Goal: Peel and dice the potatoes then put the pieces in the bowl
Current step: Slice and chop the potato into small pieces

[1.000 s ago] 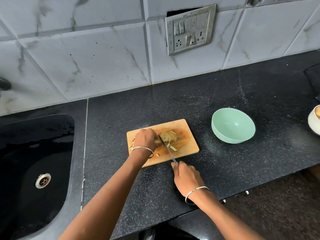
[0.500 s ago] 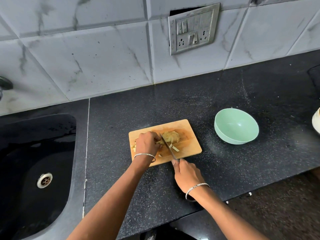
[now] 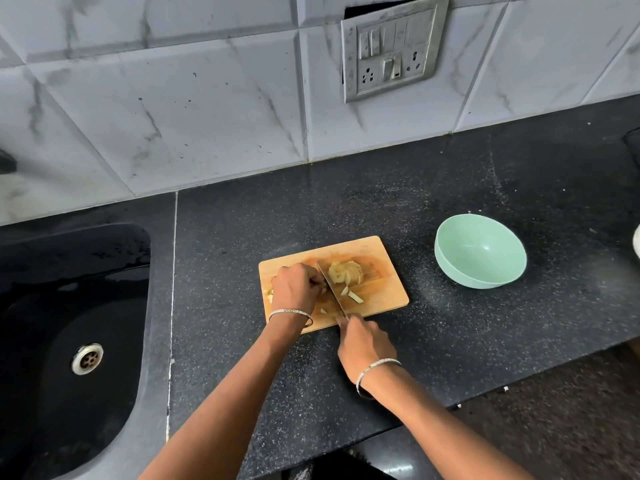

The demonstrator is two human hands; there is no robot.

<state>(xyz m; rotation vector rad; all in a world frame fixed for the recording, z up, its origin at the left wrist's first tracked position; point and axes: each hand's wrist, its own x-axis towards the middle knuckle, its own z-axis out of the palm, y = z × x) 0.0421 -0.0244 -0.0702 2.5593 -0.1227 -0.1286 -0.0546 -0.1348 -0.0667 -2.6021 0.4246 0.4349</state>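
Potato (image 3: 346,271), peeled and partly sliced, lies on the middle of a wooden cutting board (image 3: 384,296) that rests on the black speckled desk (image 3: 450,341). A few cut strips (image 3: 355,296) lie loose on the board just in front of it, and more pale bits (image 3: 270,296) show at the board's left side. The right hand (image 3: 365,344) is clamped round the handle of a knife (image 3: 330,289); the handle itself is hidden in the fist. The blade runs away from the person across the board, along the potato's left side.

The left hand (image 3: 294,287) rests on the board on the other side of the blade, fingers curled down with the knuckles close against the steel. Whether those fingers pinch a piece of potato beneath them I cannot tell. Each wrist carries a thin metal bangle (image 3: 290,312).

A pale green bowl (image 3: 450,268) stands on the desk to the right of the board, apart from it, and shows no pieces inside. A black sink (image 3: 52,271) with a metal drain (image 3: 87,358) is set into the desk at the left. A switch and socket plate (image 3: 391,46) hangs on the tiled wall (image 3: 173,116) behind.
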